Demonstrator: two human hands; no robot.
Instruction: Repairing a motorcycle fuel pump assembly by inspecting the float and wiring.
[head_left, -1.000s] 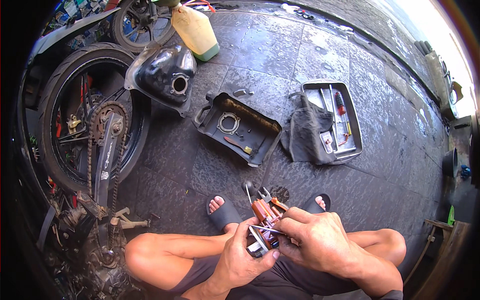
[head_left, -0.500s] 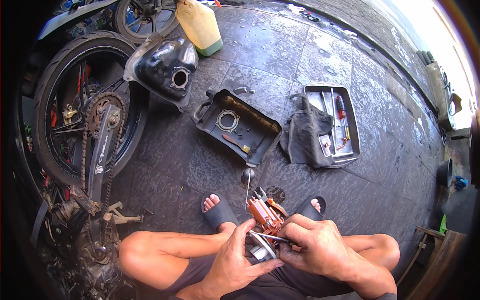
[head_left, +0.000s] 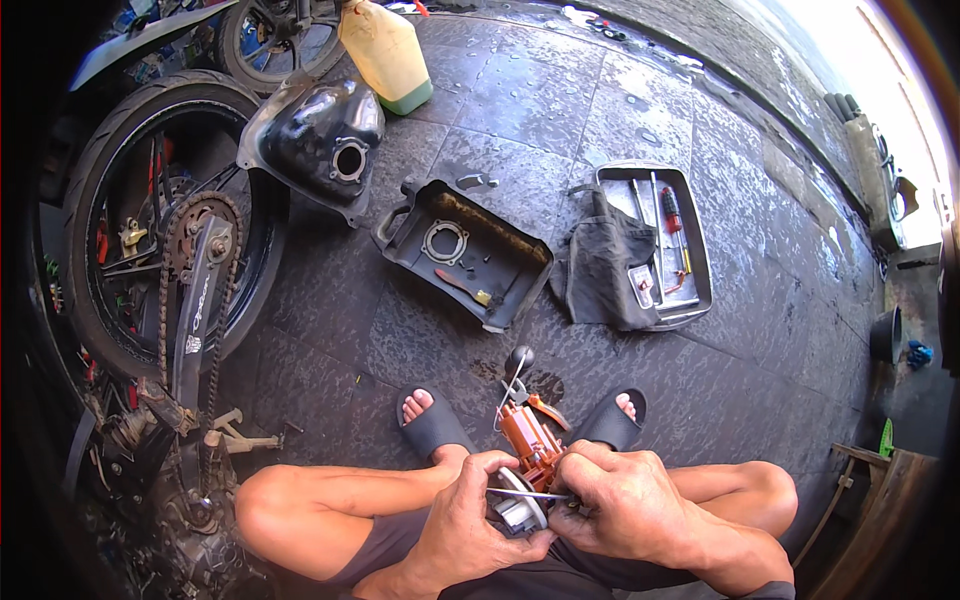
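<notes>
Between my two hands is a fuel pump [head_left: 528,435] with an orange-brown body, a round pale flange [head_left: 520,508] and a thin wire arm ending in a dark float [head_left: 521,356]. My left hand [head_left: 470,520] grips the flange, thumb and fingers around its edge. Closed in a pinch, my right hand [head_left: 625,500] holds a thin metal rod [head_left: 525,493] that lies across the flange; its handle end is hidden in my fingers. The pump hangs above the floor between my sandalled feet.
Ahead lies a black tray [head_left: 470,300] with a retaining ring [head_left: 444,241] and a brush [head_left: 465,287]. A tool case [head_left: 690,250] with a dark cloth [head_left: 610,265] stands right of it. Farther left are a fuel tank [head_left: 320,130], a jug [head_left: 390,60] and a motorcycle wheel [head_left: 85,200].
The pump has turned slightly, and its float has swung to the right. The rod in my right hand has gone from slanting to nearly level. The view has shifted a little.
</notes>
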